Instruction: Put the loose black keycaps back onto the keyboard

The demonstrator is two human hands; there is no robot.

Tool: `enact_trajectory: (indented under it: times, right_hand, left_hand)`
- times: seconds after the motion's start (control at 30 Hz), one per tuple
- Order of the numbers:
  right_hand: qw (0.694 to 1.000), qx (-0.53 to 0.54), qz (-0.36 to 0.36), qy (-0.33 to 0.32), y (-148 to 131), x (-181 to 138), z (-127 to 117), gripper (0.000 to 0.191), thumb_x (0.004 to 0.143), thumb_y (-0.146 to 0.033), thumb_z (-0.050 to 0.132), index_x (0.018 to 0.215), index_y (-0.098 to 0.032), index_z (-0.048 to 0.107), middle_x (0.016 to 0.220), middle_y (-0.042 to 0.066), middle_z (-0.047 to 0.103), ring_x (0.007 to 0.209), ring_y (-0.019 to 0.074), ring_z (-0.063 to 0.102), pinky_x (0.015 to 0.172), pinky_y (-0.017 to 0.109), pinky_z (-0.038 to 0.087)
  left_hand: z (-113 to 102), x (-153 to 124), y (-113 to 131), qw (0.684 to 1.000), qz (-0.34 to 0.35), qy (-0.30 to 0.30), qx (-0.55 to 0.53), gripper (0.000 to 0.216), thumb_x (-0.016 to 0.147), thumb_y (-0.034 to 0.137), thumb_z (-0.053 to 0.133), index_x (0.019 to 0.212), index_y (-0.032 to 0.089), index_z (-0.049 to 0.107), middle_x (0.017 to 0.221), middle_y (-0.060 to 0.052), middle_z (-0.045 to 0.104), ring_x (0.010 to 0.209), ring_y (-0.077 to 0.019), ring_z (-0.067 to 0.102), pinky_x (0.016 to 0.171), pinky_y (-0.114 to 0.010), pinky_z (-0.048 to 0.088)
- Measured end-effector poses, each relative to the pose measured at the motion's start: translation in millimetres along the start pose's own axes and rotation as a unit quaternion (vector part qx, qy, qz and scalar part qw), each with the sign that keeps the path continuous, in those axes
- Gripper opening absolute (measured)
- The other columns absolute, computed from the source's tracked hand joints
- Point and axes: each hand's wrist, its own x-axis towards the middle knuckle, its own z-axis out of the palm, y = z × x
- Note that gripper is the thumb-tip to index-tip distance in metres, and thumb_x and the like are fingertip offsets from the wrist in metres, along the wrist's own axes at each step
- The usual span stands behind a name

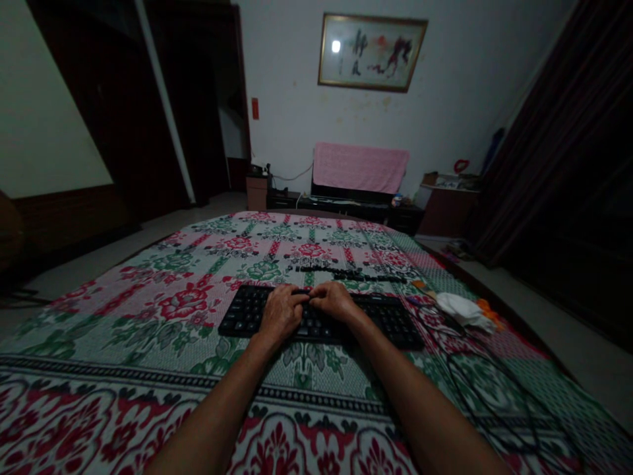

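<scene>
A black keyboard [244, 310] lies flat on a flower-patterned bed cover. My left hand [284, 310] rests over its left-middle part, fingers drawn together and pointing right. My right hand [333, 300] bends in from the other side with its fingers pinched near the top key row. The fingertips of both hands meet close to the keyboard's back edge. Whatever lies between them is too small and dark to make out. Just behind the keyboard, small black pieces that look like loose keycaps [370, 277] form uneven lines on the cover.
Right of the keyboard lie a white crumpled bundle [465, 310], an orange item [489, 313], a brush-like tool [422, 287] and a looped black cable [494, 382]. The patterned bed cover [148, 396] spreads all around. Beyond the bed, a pink cloth [361, 166] hangs over a low cabinet.
</scene>
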Motion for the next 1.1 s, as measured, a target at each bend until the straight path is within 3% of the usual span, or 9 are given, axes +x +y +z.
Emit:
enact_trajectory:
  times: [0.23, 0.63, 1.1]
  right_hand:
    - [0.999, 0.012, -0.033, -0.019, 0.3, -1.4, -4.8, 0.019, 0.068, -0.023, 0.058, 0.083, -0.021, 0.070, 0.080, 0.000, 0.070, 0.078, 0.0157, 0.063, 0.070, 0.023, 0.047]
    - [1.000, -0.010, -0.017, 0.021, -4.9, -3.5, -1.6, 0.017, 0.067, -0.020, 0.060, 0.080, -0.022, 0.071, 0.085, 0.001, 0.070, 0.080, 0.0149, 0.063, 0.074, 0.023, 0.046]
    - [0.999, -0.005, -0.034, 0.002, 1.4, 0.2, -0.9, 0.018, 0.066, -0.020, 0.060, 0.080, -0.021, 0.071, 0.079, 0.000, 0.070, 0.077, 0.0145, 0.063, 0.070, 0.022, 0.046]
  left_hand:
    - [-2.5, -0.8, 2.3, 1.000, -0.005, -0.008, 0.004, 0.031, 0.075, 0.014, 0.046, 0.095, 0.026, 0.067, 0.108, -0.004, 0.059, 0.104, -0.0204, 0.048, 0.093, -0.039, 0.038]
    - [0.4, -1.2, 2.1, 1.000, 0.002, 0.014, 0.011, 0.030, 0.074, 0.015, 0.046, 0.094, 0.025, 0.067, 0.106, -0.004, 0.060, 0.101, -0.0204, 0.050, 0.091, -0.038, 0.040]
    - [-2.4, -2.9, 4.4, 1.000, 0.020, 0.004, 0.020, 0.026, 0.078, 0.023, 0.048, 0.097, 0.026, 0.066, 0.104, -0.005, 0.061, 0.102, -0.0215, 0.050, 0.088, -0.039, 0.039]
